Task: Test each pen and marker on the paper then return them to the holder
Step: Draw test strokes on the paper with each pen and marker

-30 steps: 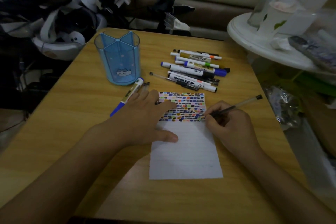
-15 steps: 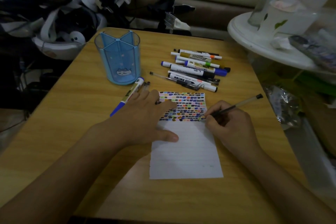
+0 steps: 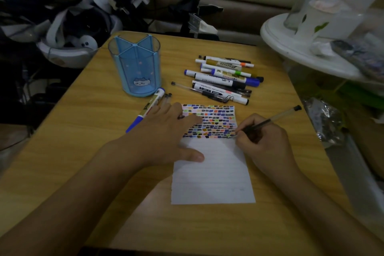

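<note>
The right hand [image 3: 261,141] grips a slim clear-barrelled pen [image 3: 270,120] low near its tip, which touches the right edge of the paper [image 3: 214,172] at the last row of colour marks. The left hand [image 3: 166,137] lies flat and unclenched, pinning the sheet's left side. The pen looks light, stiff and smooth, so a low pinch suits it; the thin paper would slide unpinned.

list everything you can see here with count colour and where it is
holder: one, translucent blue, empty, far left of table
table: one, light wood
paper: one, white, top part filled with coloured marks, table centre
pile of pens and markers: count unclear, mostly white barrels, beyond the paper
blue-capped marker: one, white and blue, by the holder, partly under the left hand
pen: one, clear with dark cap, tip on the paper
round tray: one, white, right
left hand: flat, pressing the paper
right hand: gripping the pen
</note>
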Tool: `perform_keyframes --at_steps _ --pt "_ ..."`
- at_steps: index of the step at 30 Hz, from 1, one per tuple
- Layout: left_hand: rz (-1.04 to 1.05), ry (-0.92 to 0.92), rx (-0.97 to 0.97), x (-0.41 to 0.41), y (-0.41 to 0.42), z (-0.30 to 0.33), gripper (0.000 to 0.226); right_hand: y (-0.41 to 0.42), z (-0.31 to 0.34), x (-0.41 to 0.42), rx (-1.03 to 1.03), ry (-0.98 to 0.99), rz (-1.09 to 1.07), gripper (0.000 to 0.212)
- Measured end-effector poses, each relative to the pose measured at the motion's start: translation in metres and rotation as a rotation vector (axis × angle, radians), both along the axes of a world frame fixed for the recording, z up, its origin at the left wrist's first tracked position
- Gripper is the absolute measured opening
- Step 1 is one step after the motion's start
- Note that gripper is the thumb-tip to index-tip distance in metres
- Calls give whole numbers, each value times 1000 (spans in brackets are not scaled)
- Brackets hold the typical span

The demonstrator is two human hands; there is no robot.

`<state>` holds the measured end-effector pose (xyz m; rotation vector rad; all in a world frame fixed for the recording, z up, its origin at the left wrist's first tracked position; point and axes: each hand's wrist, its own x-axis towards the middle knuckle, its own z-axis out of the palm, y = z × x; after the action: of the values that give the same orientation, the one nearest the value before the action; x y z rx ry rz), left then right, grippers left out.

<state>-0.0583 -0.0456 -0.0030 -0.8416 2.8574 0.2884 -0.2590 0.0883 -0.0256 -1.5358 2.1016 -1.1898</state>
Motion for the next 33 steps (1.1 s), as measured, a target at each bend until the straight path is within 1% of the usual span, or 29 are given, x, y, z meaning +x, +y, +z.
perform_keyframes --at_steps 10,19,29,33 --pt "1 19 -3 0 1 2 90 0 1 0 4 0 3 16" --pt "-1 8 -10 0 1 2 91 0 3 3 4 19 2 20" --pt "-5 2 -11 -1 1 3 90 0 3 2 6 24 -30 17" --pt "-7 0 -11 -1 1 4 90 0 2 2 15 23 -10 17"
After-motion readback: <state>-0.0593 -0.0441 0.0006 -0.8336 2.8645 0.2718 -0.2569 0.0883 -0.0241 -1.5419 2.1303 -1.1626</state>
